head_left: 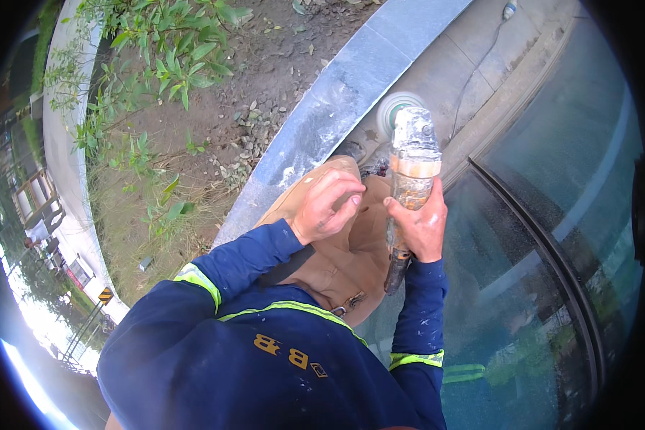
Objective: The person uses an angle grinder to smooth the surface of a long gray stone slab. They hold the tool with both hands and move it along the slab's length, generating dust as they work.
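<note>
In my right hand (pixel 421 221) is an angle grinder (pixel 411 168), its orange and black body smeared with pale dust. The thumb and fingers wrap round the body. Past the grinder's head shows a round pale disc (pixel 388 113) with a greenish ring, beside the inner edge of a grey stone kerb (pixel 322 107). My left hand (pixel 324 206) is loosely curled above my brown-trousered knee, left of the grinder. Nothing shows between its fingers. White dust marks the kerb top.
A glass pane (pixel 523 287) with a dark frame bar (pixel 545 229) stands close on my right. A cable (pixel 473 72) runs over the paving to a connector (pixel 509 11). Left of the kerb lies a soil bed (pixel 265 57) with a leafy shrub (pixel 172 64).
</note>
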{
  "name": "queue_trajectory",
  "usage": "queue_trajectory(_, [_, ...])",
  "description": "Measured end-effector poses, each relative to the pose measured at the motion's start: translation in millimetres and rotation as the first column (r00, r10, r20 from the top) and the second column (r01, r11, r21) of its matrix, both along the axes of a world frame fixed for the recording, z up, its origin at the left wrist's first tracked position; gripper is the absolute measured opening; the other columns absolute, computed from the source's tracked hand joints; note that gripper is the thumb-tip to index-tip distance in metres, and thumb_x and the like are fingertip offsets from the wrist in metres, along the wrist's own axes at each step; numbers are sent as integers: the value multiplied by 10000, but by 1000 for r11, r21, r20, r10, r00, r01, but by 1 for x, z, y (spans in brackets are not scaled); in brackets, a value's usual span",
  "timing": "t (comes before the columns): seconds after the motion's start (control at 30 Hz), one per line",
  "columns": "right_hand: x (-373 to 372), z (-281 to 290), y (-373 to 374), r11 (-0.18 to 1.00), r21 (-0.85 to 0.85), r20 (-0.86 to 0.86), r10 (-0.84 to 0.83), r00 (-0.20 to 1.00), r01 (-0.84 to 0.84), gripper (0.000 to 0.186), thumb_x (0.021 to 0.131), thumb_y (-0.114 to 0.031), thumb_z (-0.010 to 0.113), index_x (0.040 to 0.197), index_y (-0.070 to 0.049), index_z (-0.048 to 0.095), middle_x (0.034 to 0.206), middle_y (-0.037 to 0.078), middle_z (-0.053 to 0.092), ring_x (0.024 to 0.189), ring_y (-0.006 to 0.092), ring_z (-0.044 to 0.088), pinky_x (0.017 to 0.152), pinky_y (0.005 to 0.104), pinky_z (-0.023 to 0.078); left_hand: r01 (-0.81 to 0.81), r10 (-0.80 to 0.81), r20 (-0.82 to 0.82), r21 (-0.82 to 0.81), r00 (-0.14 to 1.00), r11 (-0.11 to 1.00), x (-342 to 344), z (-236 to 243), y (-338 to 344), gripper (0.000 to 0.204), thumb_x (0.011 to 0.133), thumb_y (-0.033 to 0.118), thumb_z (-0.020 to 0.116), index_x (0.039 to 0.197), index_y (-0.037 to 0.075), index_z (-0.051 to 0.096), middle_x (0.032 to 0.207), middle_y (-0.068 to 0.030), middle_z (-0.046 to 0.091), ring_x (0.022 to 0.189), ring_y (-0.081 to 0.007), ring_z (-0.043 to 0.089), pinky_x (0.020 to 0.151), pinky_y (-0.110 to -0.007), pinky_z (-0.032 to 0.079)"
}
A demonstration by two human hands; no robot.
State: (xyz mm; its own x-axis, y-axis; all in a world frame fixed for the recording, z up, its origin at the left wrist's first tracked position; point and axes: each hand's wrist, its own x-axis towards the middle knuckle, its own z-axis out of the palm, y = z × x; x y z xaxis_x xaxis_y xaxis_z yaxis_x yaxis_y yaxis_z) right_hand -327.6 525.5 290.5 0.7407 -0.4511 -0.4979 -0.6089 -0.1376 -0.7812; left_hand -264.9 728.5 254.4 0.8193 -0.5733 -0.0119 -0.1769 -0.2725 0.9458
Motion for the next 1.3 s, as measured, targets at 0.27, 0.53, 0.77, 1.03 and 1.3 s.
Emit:
queue_trajectory(0.27, [23,-55,8,991,-133,35,16,999,-12,714,703,-219,875,1255,63,521,1040,248,727,964,378,737,824,438,570,-229,-305,-907,-375,291,898,8,-75,-34,602,1013,371,678,1449,11,473,1376,-99,572,1261,-175,556,1072,-365,440])
queue_trajectory(0.53, [31,-102,45,843,-485,16,275,961,-233,840,684,-194,870,1381,46,467,1171,268,600,1100,438,622,894,483,546,-393,-402,-910,-408,101,824,25,-123,-47,478,956,177,750,1374,43,559,1296,-74,649,1213,-189,614,1054,-376,489])
queue_trajectory(0.77, [-3,-97,74,892,-378,-112,222,969,-248,1073,636,-157,940,1520,-10,349,1429,282,493,1288,447,545,1026,480,509,-437,-407,-905,-419,127,796,38,-138,-37,404,910,158,775,1259,29,620,1164,-60,679,1082,-167,653,962,-365,541])
queue_trajectory(1.03, [26,-132,61,959,-273,-146,35,989,-74,913,677,-80,860,1480,4,432,1368,243,606,1241,384,630,1026,435,519,-455,-353,-916,-401,189,795,67,-163,-56,428,882,206,824,1215,17,634,1112,-62,685,1015,-152,659,908,-335,551])
queue_trajectory(1.3, [43,-168,35,923,-369,-40,107,993,-114,951,684,-183,922,1487,5,448,1364,230,629,1220,350,656,1005,420,532,-614,-74,-974,-193,214,765,75,-172,-97,604,819,82,845,1298,1,487,1134,-81,641,997,-152,639,862,-321,556])
